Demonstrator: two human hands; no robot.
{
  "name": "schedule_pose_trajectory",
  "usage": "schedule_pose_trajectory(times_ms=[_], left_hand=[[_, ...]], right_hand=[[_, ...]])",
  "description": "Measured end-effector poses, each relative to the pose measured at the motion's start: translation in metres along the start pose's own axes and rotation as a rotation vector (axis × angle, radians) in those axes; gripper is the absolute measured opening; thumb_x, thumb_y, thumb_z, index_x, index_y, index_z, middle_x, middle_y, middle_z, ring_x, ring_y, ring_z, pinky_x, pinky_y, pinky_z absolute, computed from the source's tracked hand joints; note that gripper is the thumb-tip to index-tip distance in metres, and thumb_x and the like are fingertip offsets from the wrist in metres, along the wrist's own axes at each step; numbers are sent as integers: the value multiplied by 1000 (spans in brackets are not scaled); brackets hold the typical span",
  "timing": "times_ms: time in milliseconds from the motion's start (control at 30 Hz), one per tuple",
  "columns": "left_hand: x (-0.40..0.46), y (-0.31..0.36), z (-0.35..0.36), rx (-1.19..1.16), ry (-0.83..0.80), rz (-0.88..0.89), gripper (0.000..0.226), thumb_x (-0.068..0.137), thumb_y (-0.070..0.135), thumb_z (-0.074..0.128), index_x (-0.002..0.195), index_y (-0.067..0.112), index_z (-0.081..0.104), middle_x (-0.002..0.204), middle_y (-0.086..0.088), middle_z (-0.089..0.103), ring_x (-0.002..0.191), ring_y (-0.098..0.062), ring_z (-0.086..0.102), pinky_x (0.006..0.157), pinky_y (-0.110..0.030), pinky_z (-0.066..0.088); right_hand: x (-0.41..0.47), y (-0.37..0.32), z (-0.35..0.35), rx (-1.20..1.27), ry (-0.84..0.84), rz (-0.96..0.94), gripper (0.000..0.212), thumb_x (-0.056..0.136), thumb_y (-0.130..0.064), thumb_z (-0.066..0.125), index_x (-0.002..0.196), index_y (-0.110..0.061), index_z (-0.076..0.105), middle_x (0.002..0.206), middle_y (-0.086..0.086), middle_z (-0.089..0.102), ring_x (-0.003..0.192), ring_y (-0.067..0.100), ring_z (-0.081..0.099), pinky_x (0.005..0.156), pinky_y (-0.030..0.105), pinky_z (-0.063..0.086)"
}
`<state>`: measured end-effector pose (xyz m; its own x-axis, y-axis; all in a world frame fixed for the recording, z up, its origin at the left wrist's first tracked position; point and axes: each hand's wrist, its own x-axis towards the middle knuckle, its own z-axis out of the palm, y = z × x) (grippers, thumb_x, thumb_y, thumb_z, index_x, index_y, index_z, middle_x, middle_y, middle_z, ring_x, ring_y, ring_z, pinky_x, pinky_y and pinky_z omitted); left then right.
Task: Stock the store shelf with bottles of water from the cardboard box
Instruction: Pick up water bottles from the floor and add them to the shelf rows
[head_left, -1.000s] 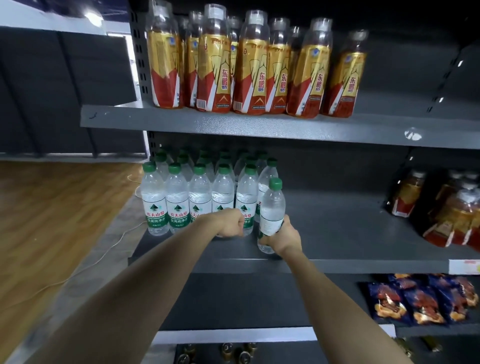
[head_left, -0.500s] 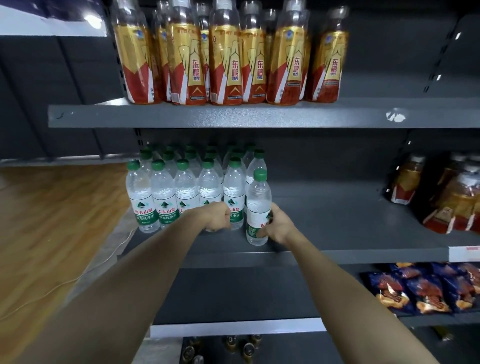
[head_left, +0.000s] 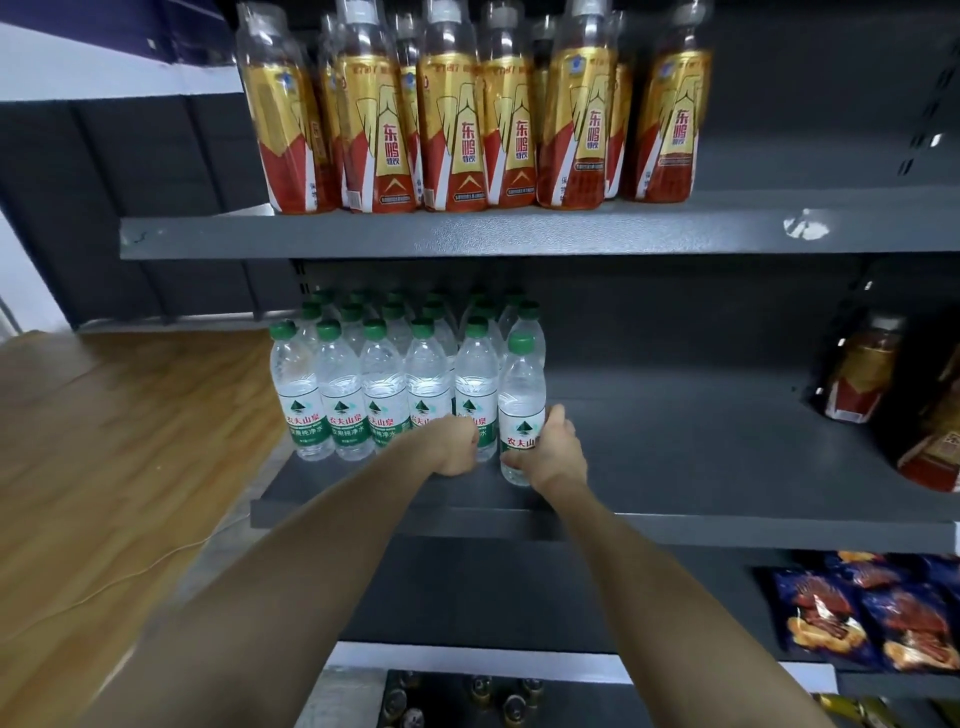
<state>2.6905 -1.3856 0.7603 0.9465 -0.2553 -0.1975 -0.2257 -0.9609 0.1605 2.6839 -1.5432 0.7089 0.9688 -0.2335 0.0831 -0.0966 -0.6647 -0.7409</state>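
Gripping low around a clear plastic water bottle with a green cap (head_left: 521, 410), the right hand (head_left: 556, 452) has its grip clamped on the bottle, which stands upright on the dark grey metal shelf (head_left: 701, 467). At nine o'clock from it, touching, stands the block of matching green-capped water bottles (head_left: 384, 379). The left hand (head_left: 457, 447) is fisted around the base of the front-row bottle beside it, its grip clamped there. At twelve o'clock, gold-and-red labelled drink bottles (head_left: 467, 114) fill the upper shelf.
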Motion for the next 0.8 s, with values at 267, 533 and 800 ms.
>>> schedule_pose_trajectory(times_ms=[267,533,800], left_hand=[[0,4,-3,34,13,-29,15,89,10,51,75,16,53,89,-7,59,83,-25,56,74,-34,44],[2,-2,-8,86,20,-70,17,87,12,48,71,17,50,84,-6,56,82,-26,57,70,-34,44],[5,-5,-13,113,35,-100,17,88,14,48,71,18,48,84,-5,54,82,-27,57,70,-37,45]], right_hand=[[17,-10,4,-21,32,14,67,67,-29,86,113,-18,39,120,8,56,108,32,59,84,41,49],[35,-11,23,29,29,-20,69,76,-18,82,129,-10,37,130,14,48,117,36,49,90,44,46],[47,-15,28,7,13,-14,73,77,-15,82,132,-5,35,133,17,47,120,37,48,95,43,44]])
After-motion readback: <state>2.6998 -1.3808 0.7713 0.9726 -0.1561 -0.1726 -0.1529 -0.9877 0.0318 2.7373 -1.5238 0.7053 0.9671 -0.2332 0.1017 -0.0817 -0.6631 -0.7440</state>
